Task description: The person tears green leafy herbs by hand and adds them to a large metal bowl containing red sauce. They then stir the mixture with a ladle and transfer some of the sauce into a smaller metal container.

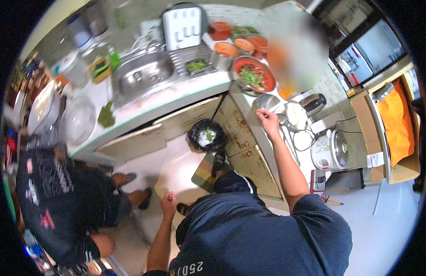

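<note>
My right hand (268, 121) is raised over the edge of the right counter, beside a shiny metal bowl (268, 102); its fingers are bent, and whether they hold something small cannot be made out. My left hand (169, 200) hangs low over the floor with its fingers curled and nothing visible in them. Past the metal bowl stands a bowl of white food (296, 116). Farther back, a large metal bowl (255, 76) holds red food topped with chopped greens. A bin lined with a black bag (218, 146) stands on the floor, with green and white scraps inside.
A co-worker in a dark shirt (51, 193) is close on the left. The steel sink (144, 74) is ahead, with a tray of greens (196, 65) on its drainer. A rice cooker (328, 150), cables and an open cardboard box (364, 120) are on the right.
</note>
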`<state>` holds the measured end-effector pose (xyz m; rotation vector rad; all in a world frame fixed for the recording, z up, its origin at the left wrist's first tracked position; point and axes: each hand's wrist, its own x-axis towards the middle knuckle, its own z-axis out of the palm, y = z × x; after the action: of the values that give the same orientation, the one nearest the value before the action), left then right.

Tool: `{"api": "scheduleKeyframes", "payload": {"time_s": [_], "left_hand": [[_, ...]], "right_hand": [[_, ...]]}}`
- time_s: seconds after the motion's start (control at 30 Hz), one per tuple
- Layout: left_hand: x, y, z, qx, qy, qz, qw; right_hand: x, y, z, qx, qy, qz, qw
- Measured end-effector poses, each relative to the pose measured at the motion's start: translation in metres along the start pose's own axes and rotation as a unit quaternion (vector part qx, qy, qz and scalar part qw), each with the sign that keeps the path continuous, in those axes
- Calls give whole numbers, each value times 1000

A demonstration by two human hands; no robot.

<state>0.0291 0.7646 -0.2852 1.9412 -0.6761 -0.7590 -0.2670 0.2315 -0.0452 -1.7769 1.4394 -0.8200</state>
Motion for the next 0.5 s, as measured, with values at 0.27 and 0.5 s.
{"api": "scheduleKeyframes", "payload": {"time_s": [0.27,0.5], "left_hand": [[299,99,218,161,-70,54,983],[384,100,279,473,-244,-79,843]], "right_hand": [[249,61,-37,-84,98,-131,983],[293,55,-25,-178,139,-150,962]]}}
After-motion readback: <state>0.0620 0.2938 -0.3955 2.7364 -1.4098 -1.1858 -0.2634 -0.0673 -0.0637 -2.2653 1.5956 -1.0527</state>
